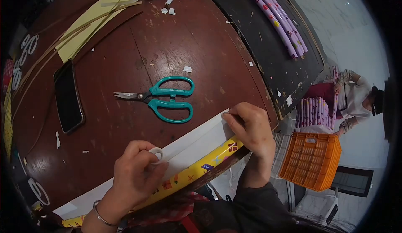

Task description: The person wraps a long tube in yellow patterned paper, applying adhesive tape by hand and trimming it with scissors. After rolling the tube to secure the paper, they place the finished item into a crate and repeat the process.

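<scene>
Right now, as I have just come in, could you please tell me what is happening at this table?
One person's left hand holds a small white ring over a long white strip. Their right hand holds the strip's end, beside a yellow patterned roll. Scissors lie nearby. Another person is by an orange crate.

My left hand [140, 170] holds a small white tape roll [157, 154] | right hand [253, 126] pinches the white paper edge [224, 120] | teal-handled scissors [161, 98] lie above
</scene>
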The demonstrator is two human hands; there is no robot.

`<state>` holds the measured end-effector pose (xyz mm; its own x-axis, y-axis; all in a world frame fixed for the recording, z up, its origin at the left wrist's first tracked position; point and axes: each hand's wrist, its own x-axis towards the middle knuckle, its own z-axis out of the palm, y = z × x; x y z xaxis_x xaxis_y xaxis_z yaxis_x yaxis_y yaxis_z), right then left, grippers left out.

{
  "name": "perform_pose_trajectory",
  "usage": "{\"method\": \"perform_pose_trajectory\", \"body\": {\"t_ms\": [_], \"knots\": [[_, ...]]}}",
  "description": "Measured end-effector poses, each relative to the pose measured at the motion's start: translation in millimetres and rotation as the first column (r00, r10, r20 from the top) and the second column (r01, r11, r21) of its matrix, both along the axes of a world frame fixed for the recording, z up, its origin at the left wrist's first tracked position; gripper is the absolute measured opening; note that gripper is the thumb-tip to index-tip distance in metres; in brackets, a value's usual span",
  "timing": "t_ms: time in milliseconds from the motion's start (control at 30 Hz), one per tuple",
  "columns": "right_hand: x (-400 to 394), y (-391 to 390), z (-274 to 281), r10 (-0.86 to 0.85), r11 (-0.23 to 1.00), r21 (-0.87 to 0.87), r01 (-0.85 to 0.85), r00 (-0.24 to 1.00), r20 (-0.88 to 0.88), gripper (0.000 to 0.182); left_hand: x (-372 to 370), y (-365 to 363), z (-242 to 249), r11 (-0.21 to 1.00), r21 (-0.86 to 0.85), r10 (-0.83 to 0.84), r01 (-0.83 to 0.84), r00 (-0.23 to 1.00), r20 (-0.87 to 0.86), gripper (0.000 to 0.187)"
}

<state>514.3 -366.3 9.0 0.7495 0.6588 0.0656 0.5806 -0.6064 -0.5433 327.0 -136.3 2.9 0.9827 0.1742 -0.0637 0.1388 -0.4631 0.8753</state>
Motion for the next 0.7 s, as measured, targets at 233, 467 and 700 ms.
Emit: {"method": "perform_pose_trajectory", "body": {"t_ms": [233,467,700], "knots": [[-0.6,3.3,1.3,-0.018,1.0,-0.015,0.018,1.0,-0.012,0.012,-1.0,-2.5,-1.6,1.0,0.007,0.029,-0.029,0.999,-0.015,0.018],[0.8,2.9,-1.1,0.013,0.999,-0.036,-0.012,0.999,0.039,0.013,0.4,-1.8,-0.3,0.999,0.039,0.016,-0.016,1.0,-0.014,0.018],[1.7,3.4,-1.5,0.025,0.999,-0.042,-0.024,0.999,0.043,0.013,0.0,-2.7,-1.1,0.999,0.009,0.043,-0.042,0.998,-0.044,0.018]]}}
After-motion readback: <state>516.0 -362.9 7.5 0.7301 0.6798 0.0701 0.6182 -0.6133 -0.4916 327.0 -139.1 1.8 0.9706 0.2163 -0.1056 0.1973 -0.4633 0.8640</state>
